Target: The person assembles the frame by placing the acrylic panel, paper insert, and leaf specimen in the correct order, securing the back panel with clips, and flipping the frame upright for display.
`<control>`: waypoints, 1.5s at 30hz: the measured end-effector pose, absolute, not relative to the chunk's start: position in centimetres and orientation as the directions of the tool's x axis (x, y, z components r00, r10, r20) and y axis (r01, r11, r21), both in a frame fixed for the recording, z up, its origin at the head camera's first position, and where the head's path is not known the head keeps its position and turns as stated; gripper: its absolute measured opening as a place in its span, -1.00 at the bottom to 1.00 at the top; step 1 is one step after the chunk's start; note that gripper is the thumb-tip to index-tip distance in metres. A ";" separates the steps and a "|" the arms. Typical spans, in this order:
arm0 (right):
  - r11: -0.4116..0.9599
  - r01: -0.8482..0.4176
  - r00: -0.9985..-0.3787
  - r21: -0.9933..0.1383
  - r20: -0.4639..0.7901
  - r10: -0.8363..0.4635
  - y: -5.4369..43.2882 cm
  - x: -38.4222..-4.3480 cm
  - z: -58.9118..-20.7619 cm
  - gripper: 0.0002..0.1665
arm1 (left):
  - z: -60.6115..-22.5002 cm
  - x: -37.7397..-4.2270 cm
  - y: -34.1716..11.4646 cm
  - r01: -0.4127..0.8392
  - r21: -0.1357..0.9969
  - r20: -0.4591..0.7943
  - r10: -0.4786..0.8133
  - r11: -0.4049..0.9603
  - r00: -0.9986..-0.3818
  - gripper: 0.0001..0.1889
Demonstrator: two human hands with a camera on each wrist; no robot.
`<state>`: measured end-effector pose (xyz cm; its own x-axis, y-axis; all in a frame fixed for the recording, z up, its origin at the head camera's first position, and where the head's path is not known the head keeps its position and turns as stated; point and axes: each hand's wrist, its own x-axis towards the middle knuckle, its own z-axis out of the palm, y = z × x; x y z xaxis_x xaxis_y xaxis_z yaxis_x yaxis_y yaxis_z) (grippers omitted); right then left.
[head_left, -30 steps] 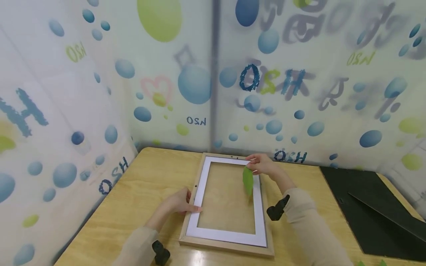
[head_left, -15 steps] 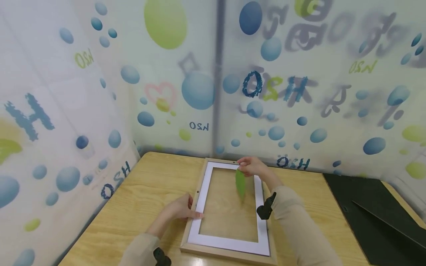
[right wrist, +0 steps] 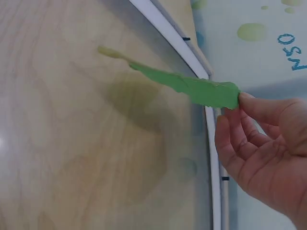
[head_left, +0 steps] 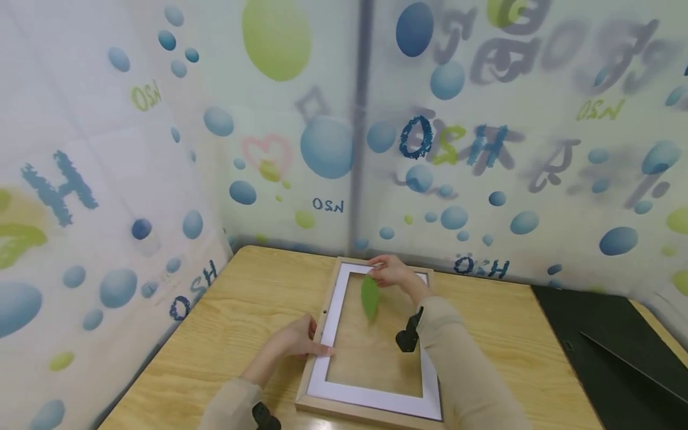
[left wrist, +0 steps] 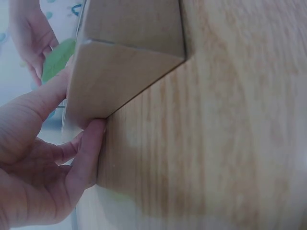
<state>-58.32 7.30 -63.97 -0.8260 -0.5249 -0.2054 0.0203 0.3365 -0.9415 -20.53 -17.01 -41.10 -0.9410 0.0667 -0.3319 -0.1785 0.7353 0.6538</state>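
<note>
A wooden picture frame (head_left: 348, 412) lies on the table, with a white mat (head_left: 371, 396) bordering its transparent middle. My left hand (head_left: 297, 339) grips the frame's left side, thumb over the mat; in the left wrist view its fingers curl against the frame's outer side (left wrist: 110, 67). Over the frame's upper part, my right hand (head_left: 391, 273) pinches a green leaf (head_left: 368, 297) by one end. The leaf hangs down with its stem end lowest. Seen from the right wrist, thumb and fingertips hold the leaf's broad end (right wrist: 220, 95), and a shadow falls below it.
On the table's right side lies a black backing board (head_left: 570, 316) with a raised flap (head_left: 629, 361). Behind the wooden table (head_left: 258, 286) and along its left stand pale curtains (head_left: 279, 230) printed with bubbles and letters.
My right hand has carried the leaf leftward, from near the frame's right side to over its upper middle. The left hand keeps its grip; the head view has tilted slightly.
</note>
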 end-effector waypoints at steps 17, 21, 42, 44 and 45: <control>0.415 0.024 -0.878 -0.909 -0.218 -0.426 4.6 -48.0 -54.1 -0.64 | -41.2 -20.5 -17.0 -0.190 0.670 -0.334 0.064 0.717 -0.940 -0.46; 0.425 0.017 -0.871 -0.905 -0.222 -0.438 5.6 -50.3 -56.4 -0.57 | -41.4 -20.5 -16.9 -0.195 0.659 -0.338 0.054 0.727 -0.940 -0.45; 0.698 -0.042 -0.776 -0.715 -0.417 -0.474 12.5 -32.1 -35.8 -0.57 | -41.1 -20.8 -17.0 -0.200 0.638 -0.358 0.055 0.744 -0.932 -0.45; 0.717 -0.064 -0.758 -0.694 -0.434 -0.487 13.6 -31.8 -35.6 -0.56 | -41.2 -20.8 -17.0 -0.202 0.638 -0.356 0.052 0.743 -0.933 -0.46; 0.724 -0.071 -0.753 -0.686 -0.439 -0.490 14.2 -31.5 -35.4 -0.56 | -41.2 -20.8 -17.0 -0.204 0.638 -0.357 0.050 0.743 -0.933 -0.46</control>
